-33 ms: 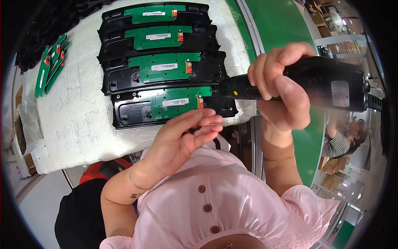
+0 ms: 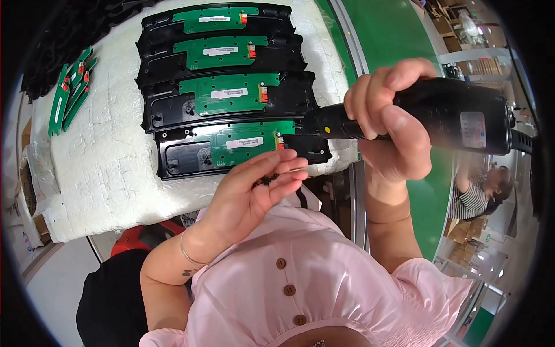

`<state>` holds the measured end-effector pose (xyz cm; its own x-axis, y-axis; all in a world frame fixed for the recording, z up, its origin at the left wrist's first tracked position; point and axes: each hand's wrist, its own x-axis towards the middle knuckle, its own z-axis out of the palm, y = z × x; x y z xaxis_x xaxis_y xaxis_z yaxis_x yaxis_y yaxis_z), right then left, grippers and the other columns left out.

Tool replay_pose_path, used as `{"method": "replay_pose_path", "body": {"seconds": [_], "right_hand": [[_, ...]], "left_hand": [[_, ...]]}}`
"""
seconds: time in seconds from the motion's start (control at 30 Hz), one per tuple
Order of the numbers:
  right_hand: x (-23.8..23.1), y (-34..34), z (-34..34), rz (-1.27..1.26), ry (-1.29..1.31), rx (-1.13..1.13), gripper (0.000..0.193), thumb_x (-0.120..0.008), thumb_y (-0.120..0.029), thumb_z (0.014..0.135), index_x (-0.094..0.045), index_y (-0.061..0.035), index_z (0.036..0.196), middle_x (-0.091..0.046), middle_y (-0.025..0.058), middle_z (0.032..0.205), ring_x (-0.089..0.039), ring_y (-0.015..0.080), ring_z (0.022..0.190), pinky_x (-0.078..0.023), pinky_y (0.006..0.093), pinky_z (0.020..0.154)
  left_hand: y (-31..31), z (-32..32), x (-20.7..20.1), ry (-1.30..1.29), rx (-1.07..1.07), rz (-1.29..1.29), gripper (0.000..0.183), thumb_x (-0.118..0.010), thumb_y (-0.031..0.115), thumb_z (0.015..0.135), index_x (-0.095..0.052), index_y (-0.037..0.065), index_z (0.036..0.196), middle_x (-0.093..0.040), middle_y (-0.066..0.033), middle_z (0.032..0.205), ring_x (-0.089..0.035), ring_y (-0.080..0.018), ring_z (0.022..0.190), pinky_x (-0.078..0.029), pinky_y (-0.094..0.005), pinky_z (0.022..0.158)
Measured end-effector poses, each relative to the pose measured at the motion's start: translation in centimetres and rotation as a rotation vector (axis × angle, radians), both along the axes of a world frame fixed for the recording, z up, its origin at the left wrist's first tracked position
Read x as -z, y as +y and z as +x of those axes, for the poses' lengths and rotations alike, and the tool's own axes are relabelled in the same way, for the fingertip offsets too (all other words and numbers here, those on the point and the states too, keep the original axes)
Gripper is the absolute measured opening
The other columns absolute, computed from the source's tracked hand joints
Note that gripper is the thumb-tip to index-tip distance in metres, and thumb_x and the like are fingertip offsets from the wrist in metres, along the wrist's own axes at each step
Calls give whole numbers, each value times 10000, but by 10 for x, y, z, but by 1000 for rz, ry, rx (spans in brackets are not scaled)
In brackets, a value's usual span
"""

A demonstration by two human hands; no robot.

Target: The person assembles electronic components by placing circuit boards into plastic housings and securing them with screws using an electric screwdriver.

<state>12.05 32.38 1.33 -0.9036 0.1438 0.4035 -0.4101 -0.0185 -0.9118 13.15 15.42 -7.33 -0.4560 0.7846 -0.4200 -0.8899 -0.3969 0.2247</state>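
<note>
My right hand [image 2: 393, 121] is wrapped round a black electric screwdriver [image 2: 451, 113], which lies nearly level and points left. Its nose reaches the upper right corner of a green circuit board [image 2: 222, 151] on the nearest black plastic panel [image 2: 179, 156]; the very tip is hard to make out. My left hand [image 2: 251, 191] is cupped palm up at that panel's front edge, fingers curled. In its palm lie small black screws [image 2: 266, 180], partly hidden by the fingers. The fingertips are close to the board's red and white connector [image 2: 281, 143].
Farther back, several more black panels [image 2: 225, 58] with green boards lie in a row on a white foam-like pad [image 2: 110, 168]. Loose green boards [image 2: 70, 92] are stacked at the left. A green surface [image 2: 381, 34] runs along the right, and a person in stripes [image 2: 477, 196] is beyond it.
My left hand has shifted very slightly left with the screws in it. The screwdriver and my right hand have barely moved.
</note>
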Motion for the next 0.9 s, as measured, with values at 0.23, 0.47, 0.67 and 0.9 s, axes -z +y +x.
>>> {"method": "replay_pose_path", "body": {"seconds": [0.23,0.47,0.67,0.9], "right_hand": [[0,-3,-6,5,-71,-21,222,-486,-89,663,-389,-46,858,-376,5,547,-349,98,436,-340,264,489],[6,4,-8,-84,1,-116,219,-541,32,664,-421,29,847,-483,63,618,-466,105,506,-409,221,486],[-1,16,-15,-166,113,-214,236,-525,-79,726,-441,13,926,-448,50,614,-433,114,490,-400,280,493],[-8,89,-78,-294,-349,-1,290,-573,-170,812,-514,-3,1042,-327,-58,622,-342,55,542,-303,194,547]], "left_hand": [[4,0,0,-100,-53,38,325,-373,159,928,-425,-62,1159,-489,-210,1169,-545,-263,1020,-465,-320,891],[5,4,1,-74,-58,51,329,-367,160,930,-416,-64,1165,-469,-217,1194,-532,-269,1040,-454,-324,905],[-1,2,3,-112,-71,48,283,-420,174,915,-487,-34,1095,-542,-172,1108,-551,-232,999,-449,-307,893],[-86,-36,-29,-44,-298,105,224,-430,259,923,-465,71,809,-413,1,694,-369,-63,551,-330,-181,486]]}}
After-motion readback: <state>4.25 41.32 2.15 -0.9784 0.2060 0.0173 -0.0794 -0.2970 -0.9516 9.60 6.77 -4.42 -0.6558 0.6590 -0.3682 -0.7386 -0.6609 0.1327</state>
